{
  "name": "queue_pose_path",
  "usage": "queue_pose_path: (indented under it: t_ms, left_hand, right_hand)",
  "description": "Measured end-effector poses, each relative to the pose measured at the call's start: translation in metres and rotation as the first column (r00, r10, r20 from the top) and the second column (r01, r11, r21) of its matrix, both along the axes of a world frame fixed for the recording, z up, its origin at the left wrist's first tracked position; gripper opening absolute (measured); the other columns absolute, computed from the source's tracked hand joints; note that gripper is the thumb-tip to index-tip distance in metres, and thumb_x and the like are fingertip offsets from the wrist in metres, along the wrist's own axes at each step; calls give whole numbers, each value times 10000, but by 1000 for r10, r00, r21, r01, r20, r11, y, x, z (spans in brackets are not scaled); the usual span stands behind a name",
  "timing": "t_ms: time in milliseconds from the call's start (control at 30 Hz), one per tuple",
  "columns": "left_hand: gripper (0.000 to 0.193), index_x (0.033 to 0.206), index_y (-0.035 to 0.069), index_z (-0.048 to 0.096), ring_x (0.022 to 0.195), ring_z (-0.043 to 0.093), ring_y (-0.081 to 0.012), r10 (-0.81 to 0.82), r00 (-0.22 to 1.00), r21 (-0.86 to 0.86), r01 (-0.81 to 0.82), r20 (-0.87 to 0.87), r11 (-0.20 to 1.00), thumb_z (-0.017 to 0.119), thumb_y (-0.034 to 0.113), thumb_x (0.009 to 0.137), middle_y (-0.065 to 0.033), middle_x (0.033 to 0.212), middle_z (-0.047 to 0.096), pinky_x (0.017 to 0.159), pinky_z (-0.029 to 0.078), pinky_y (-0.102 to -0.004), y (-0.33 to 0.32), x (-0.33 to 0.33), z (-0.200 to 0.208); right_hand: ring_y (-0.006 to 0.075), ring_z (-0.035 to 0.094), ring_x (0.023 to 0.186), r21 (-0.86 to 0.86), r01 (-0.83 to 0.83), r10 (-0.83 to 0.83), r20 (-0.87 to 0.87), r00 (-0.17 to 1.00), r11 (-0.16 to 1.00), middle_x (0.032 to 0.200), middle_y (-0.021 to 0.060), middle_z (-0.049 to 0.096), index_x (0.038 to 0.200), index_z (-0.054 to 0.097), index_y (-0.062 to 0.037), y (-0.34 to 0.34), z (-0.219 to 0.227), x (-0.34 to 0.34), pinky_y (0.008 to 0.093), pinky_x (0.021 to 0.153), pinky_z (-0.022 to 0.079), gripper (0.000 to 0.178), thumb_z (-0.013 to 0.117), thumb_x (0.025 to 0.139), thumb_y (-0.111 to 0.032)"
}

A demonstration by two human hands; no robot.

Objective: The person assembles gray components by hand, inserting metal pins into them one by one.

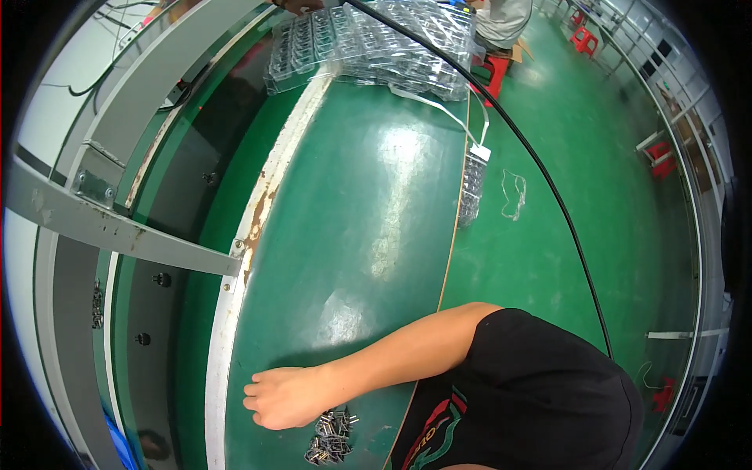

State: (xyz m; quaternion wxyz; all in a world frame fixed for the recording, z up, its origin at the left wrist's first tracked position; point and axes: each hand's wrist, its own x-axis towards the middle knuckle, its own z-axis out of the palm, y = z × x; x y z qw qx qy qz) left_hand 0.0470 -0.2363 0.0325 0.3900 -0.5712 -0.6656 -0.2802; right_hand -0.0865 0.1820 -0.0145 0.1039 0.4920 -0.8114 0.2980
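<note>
My right hand (286, 398) rests back up on the green work surface (356, 196), its arm reaching across from the right. The fingers look curled under and closed; whatever they may hold is hidden beneath them. Just below the wrist lies a loose pile of small metal parts (331, 435), silver and dark, partly touching the hand's outline in this view. They look like short pins, too small to name surely. My left hand does not show.
Stacked clear plastic trays (368, 47) cover the far end, with a person seated beyond. A black cable (540, 168) arcs down the right side. A grey metal frame (125, 227) stands along the left. Red stools (492, 78) stand on the floor.
</note>
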Motion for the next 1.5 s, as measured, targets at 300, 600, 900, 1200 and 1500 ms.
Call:
queue_pose_path:
  t_ms: [300,600,900,1200,1500]
  left_hand:
    - [432,1281,-60,501,1071,615,-234,54,178,85,-687,983,722,593,-128,865,-172,1244,576,923,508,-305,246,-68,-30]
    - [439,1229,-79,532,1021,676,-210,-236,224,323,-729,946,603,669,-176,824,-239,1250,619,862,575,-294,279,-68,-30]
    - [471,1179,-82,594,1015,652,-190,-142,367,372,-692,919,618,734,-190,743,-115,1175,526,855,588,-285,265,-61,-34]
    - [481,1279,-91,573,1074,627,-206,-560,244,584,-570,792,578,687,-164,818,-107,1190,522,934,567,-299,264,-59,-34]
    - [480,1210,-106,585,1044,660,-252,-451,317,548,-568,834,614,708,-205,757,-173,1205,559,870,626,-353,270,-58,-30]
  right_hand:
    - [310,604,823,-453,176,59,459,886,874,965,112,552,909,592,-52,8,27,-12,432,679,520,92,627,867,-126]
    - [137,664,788,-580,347,212,686,696,737,934,92,652,1002,663,8,26,31,-21,267,700,535,116,667,906,-57]
    - [145,674,755,-479,247,81,565,821,842,861,71,644,960,689,-4,4,38,-3,254,573,541,159,721,810,37]
    - [187,662,731,-566,221,69,444,893,794,847,106,646,958,684,14,2,36,-5,271,595,551,179,704,798,90]
    - [206,655,736,-546,97,48,246,968,832,871,120,673,951,689,14,5,37,-5,284,582,526,225,720,751,113]
